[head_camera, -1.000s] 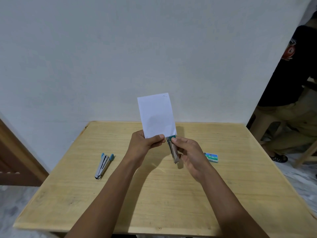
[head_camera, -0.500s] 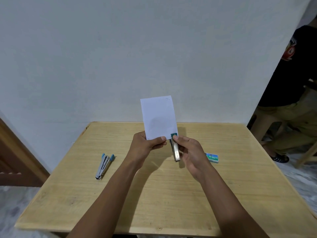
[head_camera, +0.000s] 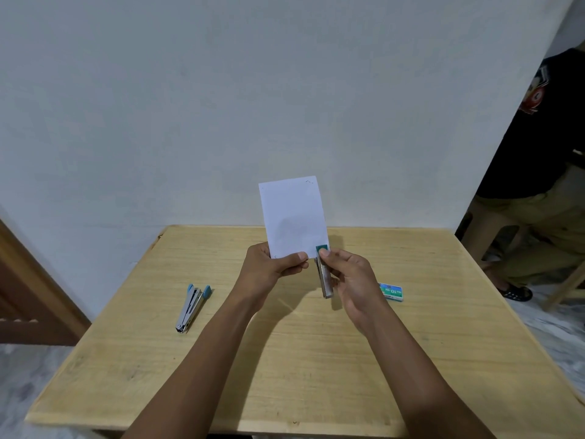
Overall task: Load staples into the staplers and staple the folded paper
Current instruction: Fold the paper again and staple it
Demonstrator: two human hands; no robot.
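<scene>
My left hand (head_camera: 269, 267) pinches the bottom edge of a folded white paper (head_camera: 292, 213) and holds it upright above the table. My right hand (head_camera: 351, 280) grips a small metal stapler with a green tip (head_camera: 323, 274). Its jaws sit over the paper's lower right corner, with my thumb on the green end. A second stapler (head_camera: 192, 307), silver with blue tips, lies on the table to the left, apart from both hands. A green staple box (head_camera: 391, 291) lies on the table just right of my right hand.
The wooden table (head_camera: 285, 375) stands against a white wall. A person in dark clothes (head_camera: 538, 153) sits at the right, beyond the table's corner. A brown wooden door frame (head_camera: 31, 296) is at the left.
The stapler in my right hand slid up onto the paper's lower right corner. The paper shifted slightly right and now stands straighter.
</scene>
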